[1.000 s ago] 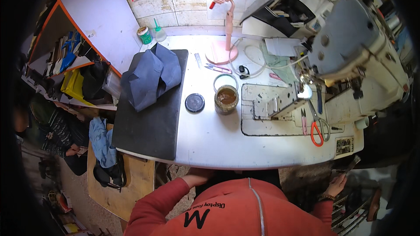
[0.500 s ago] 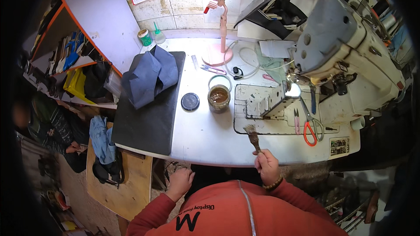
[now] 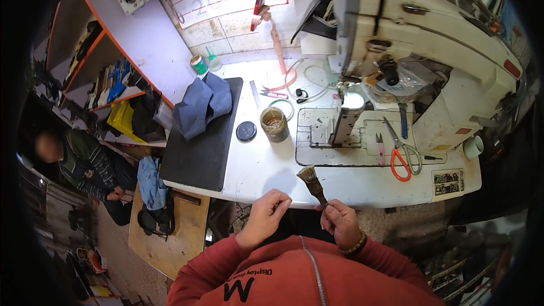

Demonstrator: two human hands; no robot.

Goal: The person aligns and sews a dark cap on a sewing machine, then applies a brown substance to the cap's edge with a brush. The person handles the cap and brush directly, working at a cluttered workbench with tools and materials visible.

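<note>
In my right hand is a worn paintbrush, its handle gripped and its stiff, stained bristles pointing up and to the left. My left hand is beside it at the table's front edge, apart from the brush. Its fingers are curled in with thumb and index together, and whatever they may hold is too small or hidden to make out. Beyond the hands stands an open glass jar with brown residue inside. A dark round lid lies to the jar's left.
Folded blue-grey pieces rest on a black board at left. A sewing machine fills the right side, with orange-handled scissors and pink snips near its base. A person sits at far left.
My left hand has risen from my lap to the table edge, near the brush. The brush has shifted left with my right hand. The view has tilted and turned.
</note>
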